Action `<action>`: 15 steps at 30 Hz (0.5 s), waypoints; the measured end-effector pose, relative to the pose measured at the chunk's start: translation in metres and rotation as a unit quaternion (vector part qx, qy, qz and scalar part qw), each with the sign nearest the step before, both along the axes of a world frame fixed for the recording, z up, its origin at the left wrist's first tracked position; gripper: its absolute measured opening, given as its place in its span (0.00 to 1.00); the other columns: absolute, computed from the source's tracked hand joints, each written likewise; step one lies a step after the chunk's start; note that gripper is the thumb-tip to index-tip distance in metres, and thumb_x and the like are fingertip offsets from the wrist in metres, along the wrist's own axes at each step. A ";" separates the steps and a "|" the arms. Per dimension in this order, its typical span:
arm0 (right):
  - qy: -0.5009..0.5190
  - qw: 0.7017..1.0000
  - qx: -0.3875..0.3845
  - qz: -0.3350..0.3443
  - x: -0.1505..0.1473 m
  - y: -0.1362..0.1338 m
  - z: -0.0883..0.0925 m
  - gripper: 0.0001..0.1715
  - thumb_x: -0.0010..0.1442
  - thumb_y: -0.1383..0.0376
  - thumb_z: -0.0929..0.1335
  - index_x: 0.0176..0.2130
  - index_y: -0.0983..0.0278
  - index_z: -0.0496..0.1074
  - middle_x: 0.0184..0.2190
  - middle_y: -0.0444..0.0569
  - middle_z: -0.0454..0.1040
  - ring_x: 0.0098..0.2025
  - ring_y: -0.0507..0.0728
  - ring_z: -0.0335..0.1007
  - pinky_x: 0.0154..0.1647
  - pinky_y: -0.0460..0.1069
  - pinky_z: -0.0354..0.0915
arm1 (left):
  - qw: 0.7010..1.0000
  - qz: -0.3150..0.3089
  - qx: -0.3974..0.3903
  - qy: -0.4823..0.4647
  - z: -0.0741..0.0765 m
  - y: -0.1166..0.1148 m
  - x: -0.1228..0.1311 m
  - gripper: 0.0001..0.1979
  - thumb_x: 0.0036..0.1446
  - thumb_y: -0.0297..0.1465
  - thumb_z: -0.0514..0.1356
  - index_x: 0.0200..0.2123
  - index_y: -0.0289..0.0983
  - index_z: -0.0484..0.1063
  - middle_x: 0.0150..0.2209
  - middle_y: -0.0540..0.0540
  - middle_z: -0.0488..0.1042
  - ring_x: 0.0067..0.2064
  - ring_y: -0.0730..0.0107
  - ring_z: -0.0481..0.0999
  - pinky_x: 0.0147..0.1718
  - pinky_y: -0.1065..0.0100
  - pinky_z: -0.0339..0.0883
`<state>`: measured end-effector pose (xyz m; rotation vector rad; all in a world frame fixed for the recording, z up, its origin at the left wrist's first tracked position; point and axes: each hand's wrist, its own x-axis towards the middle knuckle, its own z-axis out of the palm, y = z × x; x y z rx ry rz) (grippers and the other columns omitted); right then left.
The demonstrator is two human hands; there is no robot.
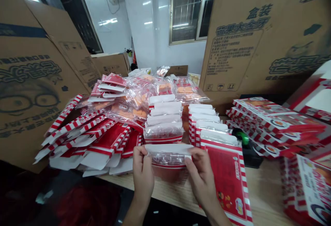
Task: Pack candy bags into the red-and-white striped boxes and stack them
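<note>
Between my two hands is a red snack box (168,171) with a white top flap (168,148) raised and clear plastic wrapping (168,159) showing in its mouth. My left hand (143,171) is closed on the box's left upper corner, thumb in front. On the right upper corner, my right hand (201,171) pinches the flap edge between thumb and fingers. Just behind stands a row of similar boxes (163,120) with white flaps up. A second row (207,122) stands to the right, its front box (224,177) showing a red printed face with a striped edge.
Flattened striped cartons (100,143) lie piled at left. Behind them are clear bags of orange snacks (139,98). Stacked boxes (274,122) and more boxes (310,188) occupy the right side of the wooden table (266,188). Large cardboard cartons (38,81) (258,47) flank both sides.
</note>
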<state>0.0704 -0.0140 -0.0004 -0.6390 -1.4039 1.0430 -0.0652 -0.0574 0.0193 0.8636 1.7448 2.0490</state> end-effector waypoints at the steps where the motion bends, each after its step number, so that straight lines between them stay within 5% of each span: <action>1: 0.024 0.999 -0.025 0.019 -0.001 0.000 0.002 0.14 0.62 0.66 0.62 0.49 0.55 0.61 0.41 0.47 0.73 0.40 0.52 0.71 0.38 0.45 0.67 | 1.000 0.008 0.008 0.002 0.000 0.000 0.003 0.05 0.46 0.27 0.54 0.25 0.40 0.57 0.22 0.55 0.60 0.25 0.74 0.63 0.26 0.74 0.60; 3: 0.030 0.997 -0.047 0.056 0.000 0.003 0.004 0.18 0.63 0.65 0.62 0.53 0.54 0.59 0.50 0.50 0.71 0.49 0.55 0.69 0.47 0.50 0.66 | 0.999 0.004 0.040 -0.013 -0.002 0.000 0.008 0.05 0.48 0.26 0.54 0.30 0.40 0.59 0.27 0.54 0.66 0.30 0.73 0.68 0.30 0.73 0.63; 5: 0.005 0.997 -0.036 0.072 0.004 0.009 0.005 0.11 0.62 0.65 0.62 0.45 0.56 0.67 0.52 0.50 0.70 0.51 0.56 0.67 0.51 0.52 0.64 | 0.996 -0.039 0.076 -0.042 -0.005 0.000 0.009 0.12 0.51 0.28 0.56 0.40 0.41 0.60 0.37 0.49 0.72 0.38 0.69 0.73 0.39 0.69 0.65; 8: 0.002 0.997 -0.016 0.075 0.012 0.016 0.004 0.06 0.61 0.65 0.64 0.34 0.58 0.71 0.51 0.48 0.70 0.50 0.56 0.69 0.51 0.53 0.64 | 0.970 -0.200 0.086 -0.112 -0.012 -0.005 -0.003 0.19 0.55 0.35 0.57 0.50 0.39 0.63 0.48 0.41 0.72 0.47 0.62 0.72 0.45 0.63 0.65; 11: 0.000 0.995 -0.034 0.093 0.016 0.017 0.005 0.02 0.56 0.64 0.69 0.34 0.58 0.71 0.49 0.48 0.72 0.48 0.57 0.70 0.48 0.53 0.66 | 0.918 -0.355 0.047 -0.171 -0.012 -0.011 -0.020 0.15 0.56 0.38 0.57 0.44 0.37 0.72 0.48 0.39 0.74 0.49 0.57 0.72 0.47 0.59 0.65; 15: -0.008 0.996 -0.055 0.073 0.012 0.014 0.007 0.05 0.58 0.65 0.67 0.36 0.57 0.73 0.47 0.49 0.73 0.49 0.57 0.70 0.49 0.54 0.65 | 0.906 -0.397 -0.009 -0.148 -0.002 -0.009 -0.031 0.06 0.52 0.28 0.62 0.35 0.41 0.77 0.43 0.46 0.77 0.49 0.61 0.73 0.48 0.63 0.64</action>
